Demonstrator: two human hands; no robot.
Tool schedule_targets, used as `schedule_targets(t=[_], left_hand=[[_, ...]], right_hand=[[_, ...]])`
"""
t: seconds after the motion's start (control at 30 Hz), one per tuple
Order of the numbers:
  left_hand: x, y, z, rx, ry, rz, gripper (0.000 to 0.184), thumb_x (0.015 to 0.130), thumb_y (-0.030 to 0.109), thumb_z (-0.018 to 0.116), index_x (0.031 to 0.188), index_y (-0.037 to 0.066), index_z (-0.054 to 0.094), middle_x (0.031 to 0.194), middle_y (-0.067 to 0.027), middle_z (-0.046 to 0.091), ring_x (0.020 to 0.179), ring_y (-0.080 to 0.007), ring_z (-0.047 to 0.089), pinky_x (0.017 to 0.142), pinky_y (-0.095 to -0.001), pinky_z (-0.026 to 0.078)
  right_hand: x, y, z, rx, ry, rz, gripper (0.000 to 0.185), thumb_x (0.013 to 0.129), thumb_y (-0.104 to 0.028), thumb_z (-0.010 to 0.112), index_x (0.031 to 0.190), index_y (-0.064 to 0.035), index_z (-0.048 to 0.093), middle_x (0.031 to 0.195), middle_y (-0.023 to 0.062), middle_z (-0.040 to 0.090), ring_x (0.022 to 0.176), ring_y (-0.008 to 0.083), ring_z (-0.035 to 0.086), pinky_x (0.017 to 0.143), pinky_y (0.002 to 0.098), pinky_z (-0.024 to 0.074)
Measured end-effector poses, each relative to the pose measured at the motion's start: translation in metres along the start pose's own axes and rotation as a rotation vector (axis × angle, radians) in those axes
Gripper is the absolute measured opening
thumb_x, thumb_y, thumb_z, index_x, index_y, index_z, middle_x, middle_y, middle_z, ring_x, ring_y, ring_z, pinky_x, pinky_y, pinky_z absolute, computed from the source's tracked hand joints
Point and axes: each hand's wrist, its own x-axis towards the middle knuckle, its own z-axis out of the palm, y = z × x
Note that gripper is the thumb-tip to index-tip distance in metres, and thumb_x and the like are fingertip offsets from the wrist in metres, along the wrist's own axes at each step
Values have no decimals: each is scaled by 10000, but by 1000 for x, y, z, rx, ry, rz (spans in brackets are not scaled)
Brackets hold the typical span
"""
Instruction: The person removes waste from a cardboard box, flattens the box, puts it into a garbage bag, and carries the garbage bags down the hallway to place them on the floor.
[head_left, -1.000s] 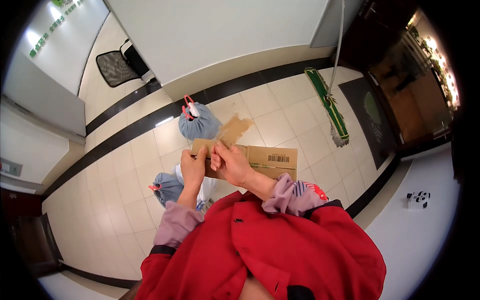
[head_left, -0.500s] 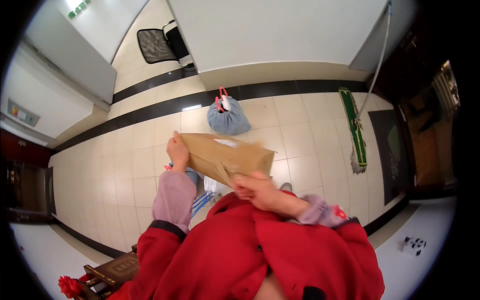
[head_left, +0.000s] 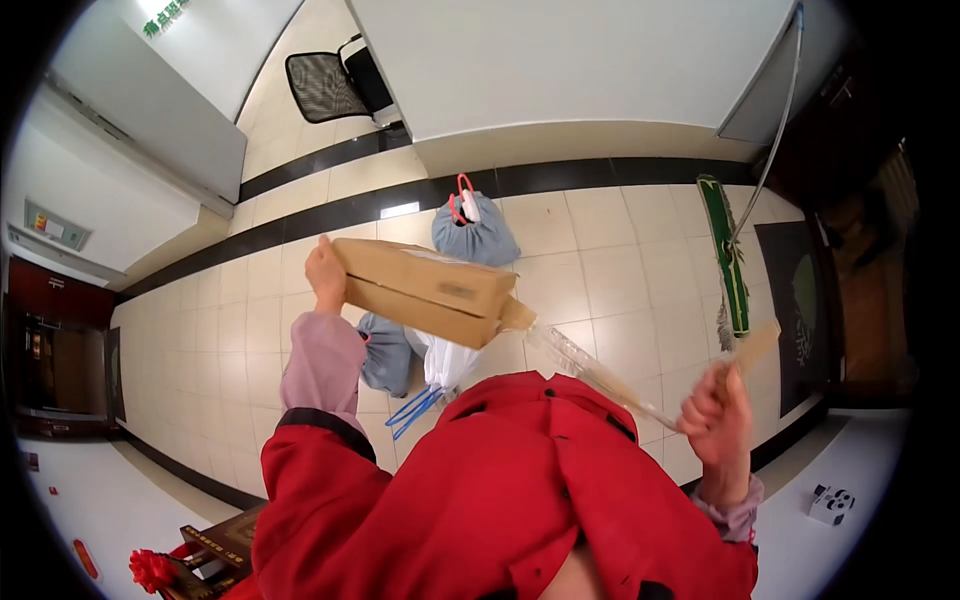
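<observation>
My left hand (head_left: 326, 274) grips the far left end of a long brown cardboard box (head_left: 425, 292), holding it up at a tilt above the floor. A torn cardboard flap (head_left: 519, 316) sticks out of the box's right end. From there a clear, shiny strip of packing tape (head_left: 590, 368) stretches down to my right hand (head_left: 720, 412). The fingers of that hand are closed on the strip, and a tan torn piece (head_left: 757, 345) pokes up above the thumb. Whether that piece is cardboard or tape, I cannot tell.
On the tiled floor stand a grey-blue bag with red handles (head_left: 475, 235), another grey-blue bag (head_left: 386, 355) and a white bag with blue handles (head_left: 447, 362). A green mop (head_left: 727, 260) leans at the right, beside a dark mat (head_left: 785, 300). A mesh chair (head_left: 325, 88) is in the doorway.
My right hand has pulled away from the box to the right, drawing out the strip of tape. The box, in my left hand, has shifted left and turned so its end shows.
</observation>
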Motion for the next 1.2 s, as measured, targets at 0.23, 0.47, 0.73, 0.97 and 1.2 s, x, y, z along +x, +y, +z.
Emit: schedule_targets(t=[0.23,0.47,0.73,0.97,1.2], left_hand=[[-59,146,43,-60,-131,293,396,848,424,392,753,56,506,649,-150,549,641,-348,534,572,-418,396],[-105,214,43,-249,-228,461,294,827,361,488,762,77,526,574,-89,537,502,-248,520,474,-341,391],[-102,231,9,-739,-500,362,188,796,200,591,774,24,530,537,63,439,493,-6,355,426,-180,291],[-47,189,-3,-110,-605,656,270,708,271,649,788,27,566,682,-40,566,619,-118,531,569,-243,425],[-87,183,52,900,-369,778,500,737,294,534,1081,-53,426,831,-164,535,806,-323,548,681,-431,438]], right_hand=[[135,27,18,-1141,-2,-492,600,688,-228,630,1199,-83,352,869,53,450,739,159,449,629,263,399],[189,89,59,-1945,38,-860,786,596,-161,668,1269,-84,270,905,147,470,814,289,484,696,359,426],[225,61,29,-1948,25,-943,585,679,-51,536,1224,-65,325,705,161,531,628,318,520,609,407,442],[225,13,49,-1620,25,-518,218,756,-168,476,925,-48,544,796,185,580,772,358,546,672,407,429],[239,49,70,-1965,45,-671,138,772,-160,472,835,-53,532,648,172,570,643,358,551,602,448,428]])
